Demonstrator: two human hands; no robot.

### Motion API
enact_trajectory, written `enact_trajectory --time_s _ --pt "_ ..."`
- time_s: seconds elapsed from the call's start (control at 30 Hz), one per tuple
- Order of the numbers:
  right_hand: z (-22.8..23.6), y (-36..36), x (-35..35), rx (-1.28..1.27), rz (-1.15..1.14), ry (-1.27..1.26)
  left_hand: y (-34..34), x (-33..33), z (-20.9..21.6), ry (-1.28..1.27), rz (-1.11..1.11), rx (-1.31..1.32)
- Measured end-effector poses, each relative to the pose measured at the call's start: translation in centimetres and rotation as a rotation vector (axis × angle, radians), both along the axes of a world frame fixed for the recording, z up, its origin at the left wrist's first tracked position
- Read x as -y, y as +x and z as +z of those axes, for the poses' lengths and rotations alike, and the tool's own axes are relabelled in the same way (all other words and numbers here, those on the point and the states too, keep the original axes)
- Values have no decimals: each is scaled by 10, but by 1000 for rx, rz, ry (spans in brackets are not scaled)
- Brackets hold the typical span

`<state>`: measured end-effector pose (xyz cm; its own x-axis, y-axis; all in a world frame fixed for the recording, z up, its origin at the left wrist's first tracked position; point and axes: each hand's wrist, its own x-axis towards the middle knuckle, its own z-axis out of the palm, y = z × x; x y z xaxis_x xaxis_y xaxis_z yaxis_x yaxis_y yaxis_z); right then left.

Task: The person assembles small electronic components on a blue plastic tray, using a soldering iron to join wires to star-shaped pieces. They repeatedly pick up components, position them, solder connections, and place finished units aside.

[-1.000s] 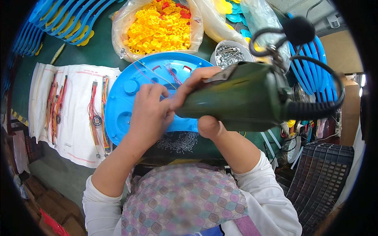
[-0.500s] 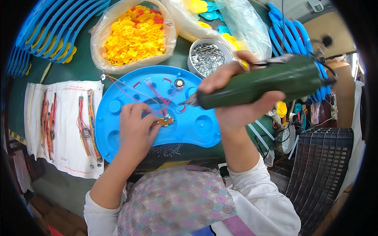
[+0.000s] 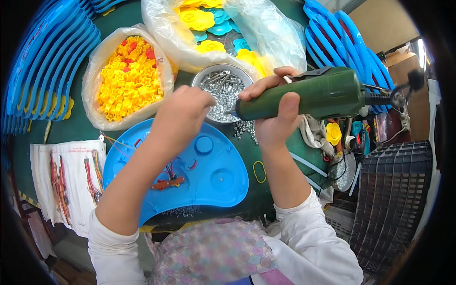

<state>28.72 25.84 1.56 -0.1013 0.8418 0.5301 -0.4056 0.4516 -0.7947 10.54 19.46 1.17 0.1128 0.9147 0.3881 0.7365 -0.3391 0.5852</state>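
Note:
A green electric screwdriver (image 3: 323, 95) lies nearly level in my right hand (image 3: 273, 128), fingers and thumb wrapped round its front end. Its bit end points left, over the metal bowl (image 3: 198, 76) of small silver screws (image 3: 221, 97). At that bowl's left side is my left hand (image 3: 183, 114), slightly blurred, with its fingers drawn together near the screws; whatever they hold is hidden. Below lies a curved blue plastic panel (image 3: 223, 159) with round recesses. A small brown circuit board (image 3: 168, 183) with thin wires rests on it, partly behind my left forearm.
A clear bag of yellow and red plastic pieces (image 3: 128, 85) stands left of the bowl; flower-shaped yellow parts (image 3: 197, 19) fill another behind. Blue frames (image 3: 52, 61) are stacked at both sides. Wire bundles (image 3: 59, 187) lie on white sheeting. A black crate (image 3: 394, 199) stands right.
My left hand has left the circuit board and moved up to the screw bowl. My right hand still grips the screwdriver, whose bit has moved from above the panel to the bowl. The view has shifted.

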Motion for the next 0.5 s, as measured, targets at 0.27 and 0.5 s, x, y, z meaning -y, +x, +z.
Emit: enact_trajectory --time_s 0.27,0.5 --pt "-21 -8 -8 26 95 -88 11 -28 -11 -176 -20 -367" --pt "4 2 -11 15 59 -59 5 -37 -7 -308 -158 -169"
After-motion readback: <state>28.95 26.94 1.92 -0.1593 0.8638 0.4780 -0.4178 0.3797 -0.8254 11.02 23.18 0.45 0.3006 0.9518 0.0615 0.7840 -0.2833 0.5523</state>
